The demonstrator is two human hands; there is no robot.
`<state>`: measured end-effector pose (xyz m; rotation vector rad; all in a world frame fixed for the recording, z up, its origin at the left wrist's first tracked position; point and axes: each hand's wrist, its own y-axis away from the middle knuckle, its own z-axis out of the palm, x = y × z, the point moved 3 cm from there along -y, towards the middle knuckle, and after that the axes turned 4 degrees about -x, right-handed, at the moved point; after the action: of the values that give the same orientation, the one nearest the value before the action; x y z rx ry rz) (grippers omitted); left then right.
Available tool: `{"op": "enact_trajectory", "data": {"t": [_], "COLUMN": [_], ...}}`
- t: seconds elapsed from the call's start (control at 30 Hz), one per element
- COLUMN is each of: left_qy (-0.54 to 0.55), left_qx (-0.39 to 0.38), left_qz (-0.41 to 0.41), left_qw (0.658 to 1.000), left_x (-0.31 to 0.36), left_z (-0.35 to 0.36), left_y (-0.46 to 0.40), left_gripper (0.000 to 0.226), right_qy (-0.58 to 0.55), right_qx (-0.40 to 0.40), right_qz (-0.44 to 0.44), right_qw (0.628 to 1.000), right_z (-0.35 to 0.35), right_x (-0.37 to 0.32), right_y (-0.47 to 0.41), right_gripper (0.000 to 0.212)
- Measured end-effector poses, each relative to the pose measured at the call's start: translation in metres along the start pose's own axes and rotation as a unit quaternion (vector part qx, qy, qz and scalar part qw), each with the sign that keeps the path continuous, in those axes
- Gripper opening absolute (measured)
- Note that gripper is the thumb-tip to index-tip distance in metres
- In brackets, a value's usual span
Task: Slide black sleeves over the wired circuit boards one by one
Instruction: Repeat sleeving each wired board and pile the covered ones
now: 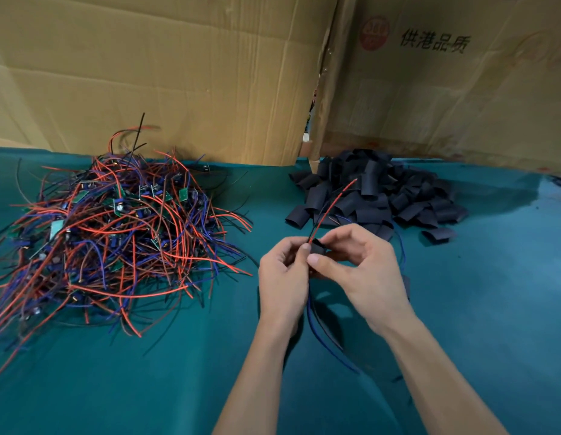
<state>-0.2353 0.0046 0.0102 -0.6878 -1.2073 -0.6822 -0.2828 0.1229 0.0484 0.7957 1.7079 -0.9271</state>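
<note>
Above the middle of the table my left hand (283, 271) and my right hand (357, 262) meet around one black sleeve (318, 248). My right thumb and fingers pinch the sleeve. My left hand grips the wired board, which is mostly hidden between my fingers. Its red wire (334, 204) sticks up and away from my hands, and blue and black wires (323, 334) hang down below them. A big tangled heap of wired circuit boards (116, 233) lies at the left. A pile of black sleeves (376, 193) lies at the back right.
A teal cloth (147, 387) covers the table. Upright cardboard sheets (178, 73) wall off the far edge behind both piles. One loose sleeve (437, 235) lies apart at the pile's front right.
</note>
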Motion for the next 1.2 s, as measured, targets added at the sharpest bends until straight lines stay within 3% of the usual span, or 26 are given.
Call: {"op": "enact_trajectory", "data": {"t": [0.13,0.23,0.3,0.4,0.8,1.07,1.2], "left_qy": [0.005,0.036,0.039,0.039,0.022,0.007,0.01], "left_qx": [-0.013,-0.019,-0.019,-0.022,-0.023,-0.028,-0.031], "left_qz": [-0.006,-0.02,-0.023,-0.026,-0.02,-0.017,-0.02], "left_qw": [1.0,0.999,0.999,0.999,0.999,0.999,0.999], "left_x": [0.002,0.001,0.001,0.0,0.001,0.0,0.0], "left_z": [0.003,0.005,0.005,0.005,0.005,0.005,0.004], "left_y": [0.002,0.003,0.004,0.004,0.005,0.006,0.006], "left_gripper": [0.019,0.017,0.017,0.015,0.015,0.016,0.018], "right_qy": [0.016,-0.086,-0.19,-0.261,-0.221,-0.17,-0.169], "right_qx": [-0.006,0.125,0.217,0.27,0.304,0.264,0.231], "right_qz": [0.012,0.006,0.009,-0.002,-0.033,-0.027,0.013], "right_qw": [1.0,0.988,0.957,0.927,0.926,0.949,0.958], "right_z": [-0.012,-0.033,-0.05,-0.058,-0.045,-0.045,-0.039], "right_x": [-0.003,-0.01,-0.016,-0.025,-0.029,-0.029,-0.022], "right_y": [-0.006,-0.017,-0.026,-0.037,-0.046,-0.043,-0.041], "right_gripper": [0.037,0.024,0.017,0.018,0.021,0.021,0.034]}}
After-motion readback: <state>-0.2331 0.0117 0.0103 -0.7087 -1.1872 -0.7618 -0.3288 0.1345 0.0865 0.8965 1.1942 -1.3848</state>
